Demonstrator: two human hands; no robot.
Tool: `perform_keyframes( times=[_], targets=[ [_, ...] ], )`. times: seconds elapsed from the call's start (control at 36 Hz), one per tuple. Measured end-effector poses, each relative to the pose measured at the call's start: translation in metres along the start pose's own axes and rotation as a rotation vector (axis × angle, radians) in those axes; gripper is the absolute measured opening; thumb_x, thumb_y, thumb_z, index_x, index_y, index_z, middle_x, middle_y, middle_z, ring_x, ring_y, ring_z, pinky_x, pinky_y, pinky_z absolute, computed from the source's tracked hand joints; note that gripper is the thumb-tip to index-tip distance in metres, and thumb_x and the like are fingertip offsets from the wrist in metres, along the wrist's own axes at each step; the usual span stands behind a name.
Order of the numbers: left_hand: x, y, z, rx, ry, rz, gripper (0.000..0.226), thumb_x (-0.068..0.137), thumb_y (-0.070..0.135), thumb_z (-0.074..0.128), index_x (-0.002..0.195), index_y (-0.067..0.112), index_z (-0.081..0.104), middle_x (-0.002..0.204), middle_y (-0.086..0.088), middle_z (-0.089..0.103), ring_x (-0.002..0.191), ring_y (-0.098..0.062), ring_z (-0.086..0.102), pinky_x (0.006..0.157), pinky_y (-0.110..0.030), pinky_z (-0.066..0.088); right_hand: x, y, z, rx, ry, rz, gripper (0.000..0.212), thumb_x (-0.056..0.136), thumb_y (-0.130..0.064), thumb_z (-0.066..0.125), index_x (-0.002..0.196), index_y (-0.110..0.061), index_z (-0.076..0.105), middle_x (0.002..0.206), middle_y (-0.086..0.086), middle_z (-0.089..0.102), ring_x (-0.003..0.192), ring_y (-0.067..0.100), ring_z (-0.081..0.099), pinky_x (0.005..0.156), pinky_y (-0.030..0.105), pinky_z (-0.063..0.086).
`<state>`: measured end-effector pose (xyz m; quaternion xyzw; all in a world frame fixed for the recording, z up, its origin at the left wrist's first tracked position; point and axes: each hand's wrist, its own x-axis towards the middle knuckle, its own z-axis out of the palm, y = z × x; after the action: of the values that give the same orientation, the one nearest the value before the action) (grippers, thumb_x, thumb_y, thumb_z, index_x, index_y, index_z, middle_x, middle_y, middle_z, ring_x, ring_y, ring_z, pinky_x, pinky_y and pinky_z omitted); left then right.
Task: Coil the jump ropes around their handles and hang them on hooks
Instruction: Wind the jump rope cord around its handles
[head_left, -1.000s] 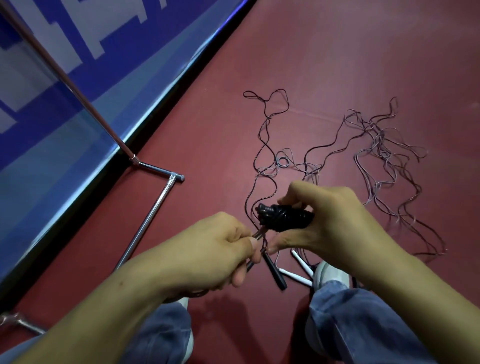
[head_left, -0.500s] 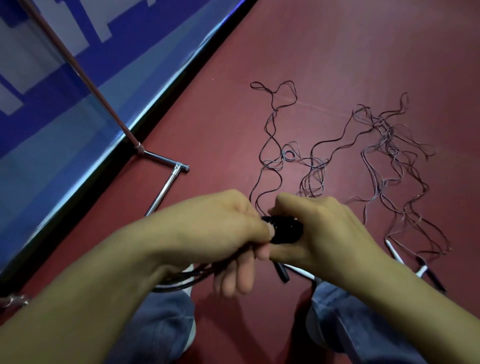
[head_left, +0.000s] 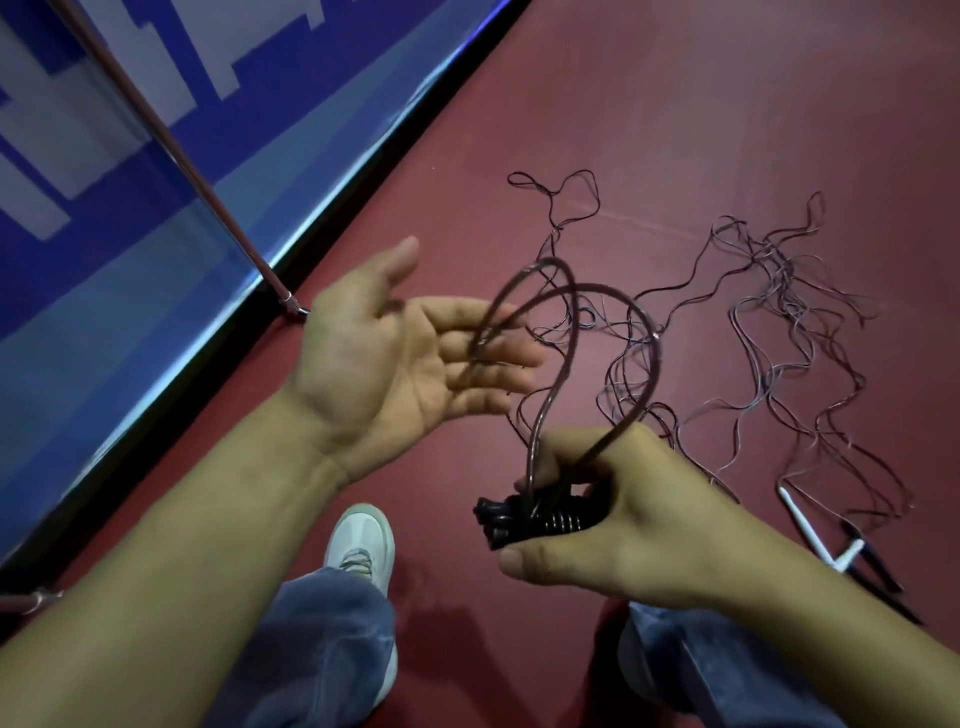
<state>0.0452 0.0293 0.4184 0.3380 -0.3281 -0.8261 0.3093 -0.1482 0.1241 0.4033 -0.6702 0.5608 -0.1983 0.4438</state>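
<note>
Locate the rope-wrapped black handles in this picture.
In the head view the black handles sit low and centre-right, gripped in the right hand, just right of the white shoe and below the open left hand.

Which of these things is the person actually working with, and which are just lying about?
Part of the job: coiled black handles gripped by the right hand; the rope loop rising from them; the open left hand; tangled ropes on the floor; loose handles beside them.
Just lying about: metal pole; blue banner; white shoe.

Glossy black plastic handles (head_left: 540, 519), shiny metal pole (head_left: 171, 150), matt red floor (head_left: 701, 104)
</note>
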Motion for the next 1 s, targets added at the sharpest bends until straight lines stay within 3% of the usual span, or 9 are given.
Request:
perform_keyframes(
  times=[0.11, 0.17, 0.25, 0.33, 0.44, 0.53, 0.64, 0.83, 1.0],
  targets=[
    [0.005, -0.007, -0.002, 0.628, 0.347, 0.257, 0.053, 0.081, 0.033, 0.055, 0.130, 0.014, 0.057, 0.126, -0.010, 0.063, 0.112, -0.027, 0.066, 0.091, -0.038, 0.053, 0.001, -0.003, -0.009, 0.193, -0.104, 0.056, 0.044, 0.063, -0.045, 0.091, 0.076, -0.013, 0.063, 0.078, 0.010, 0.069, 0.073, 0.031, 0.063, 0.071, 0.052, 0.056],
    [0.004, -0.011, -0.003, 1.056, 0.512, 0.469, 0.053, 0.081, 0.020, 0.058, 0.134, 0.021, 0.055, 0.131, 0.003, 0.054, 0.119, -0.010, 0.055, 0.101, -0.032, 0.047, 0.001, -0.004, -0.013, 0.299, -0.175, 0.085, 0.038, 0.065, -0.038, 0.092, 0.074, -0.014, 0.064, 0.070, 0.014, 0.062, 0.058, 0.029, 0.052, 0.055, 0.047, 0.047],
    [-0.007, -0.008, 0.004, 1.252, 0.411, 0.831, 0.045, 0.071, -0.006, 0.054, 0.111, 0.013, 0.063, 0.119, 0.000, 0.057, 0.115, -0.012, 0.053, 0.098, -0.028, 0.043, 0.000, -0.005, -0.022, 0.414, -0.267, 0.128, 0.031, 0.071, -0.025, 0.091, 0.067, -0.017, 0.062, 0.057, 0.003, 0.051, 0.046, 0.019, 0.039, 0.045, 0.030, 0.034],
    [-0.021, -0.013, 0.020, 1.239, -0.051, 0.846, 0.046, 0.059, -0.015, 0.050, 0.086, 0.015, 0.072, 0.106, 0.003, 0.070, 0.109, -0.023, 0.059, 0.092, -0.036, 0.043, 0.001, -0.006, -0.028, 0.459, -0.315, 0.144, 0.027, 0.073, -0.022, 0.090, 0.065, -0.014, 0.065, 0.056, 0.008, 0.049, 0.044, 0.020, 0.038, 0.043, 0.028, 0.033],
    [-0.027, -0.032, 0.023, 1.081, -0.357, 0.518, 0.055, 0.072, -0.009, 0.050, 0.110, 0.021, 0.076, 0.128, 0.013, 0.069, 0.134, -0.021, 0.052, 0.110, -0.030, 0.041, 0.003, 0.000, -0.035, 0.408, -0.264, 0.139, 0.027, 0.063, -0.024, 0.091, 0.060, -0.012, 0.068, 0.056, 0.023, 0.055, 0.047, 0.035, 0.056, 0.041, 0.039, 0.045],
    [-0.024, -0.033, 0.022, 1.028, -0.375, 0.427, 0.068, 0.066, -0.013, 0.052, 0.119, 0.023, 0.073, 0.131, 0.016, 0.067, 0.143, -0.019, 0.045, 0.118, -0.037, 0.035, 0.000, -0.003, -0.042, 0.498, -0.370, 0.098, 0.024, 0.068, -0.018, 0.085, 0.051, -0.013, 0.068, 0.043, 0.011, 0.049, 0.036, 0.021, 0.042, 0.041, 0.025, 0.031],
    [-0.017, -0.031, 0.018, 1.028, -0.371, 0.409, 0.069, 0.065, -0.013, 0.054, 0.120, 0.025, 0.072, 0.130, 0.013, 0.068, 0.144, -0.021, 0.043, 0.119, -0.045, 0.033, 0.002, -0.001, -0.044, 0.536, -0.393, 0.101, 0.039, 0.070, -0.026, 0.080, 0.070, 0.011, 0.067, 0.045, 0.000, 0.055, 0.036, 0.019, 0.042, 0.042, 0.023, 0.031],
    [-0.018, -0.041, 0.023, 0.981, -0.267, 0.468, 0.044, 0.084, -0.001, 0.068, 0.118, 0.026, 0.071, 0.129, 0.009, 0.067, 0.134, -0.022, 0.053, 0.108, -0.034, 0.045, 0.001, 0.002, -0.044, 0.663, -0.348, 0.061, 0.019, 0.074, -0.026, 0.077, 0.062, -0.016, 0.065, 0.052, -0.002, 0.060, 0.040, 0.018, 0.042, 0.046, 0.026, 0.034],
    [-0.010, -0.037, 0.021, 1.096, -0.221, 0.575, 0.045, 0.085, -0.006, 0.066, 0.114, 0.028, 0.074, 0.108, 0.013, 0.070, 0.115, -0.021, 0.058, 0.099, -0.032, 0.044, -0.001, -0.001, -0.040, 0.573, -0.298, 0.094, 0.050, 0.070, -0.041, 0.077, 0.078, 0.007, 0.064, 0.065, 0.036, 0.059, 0.042, 0.024, 0.045, 0.042, 0.027, 0.033]
  ],
)
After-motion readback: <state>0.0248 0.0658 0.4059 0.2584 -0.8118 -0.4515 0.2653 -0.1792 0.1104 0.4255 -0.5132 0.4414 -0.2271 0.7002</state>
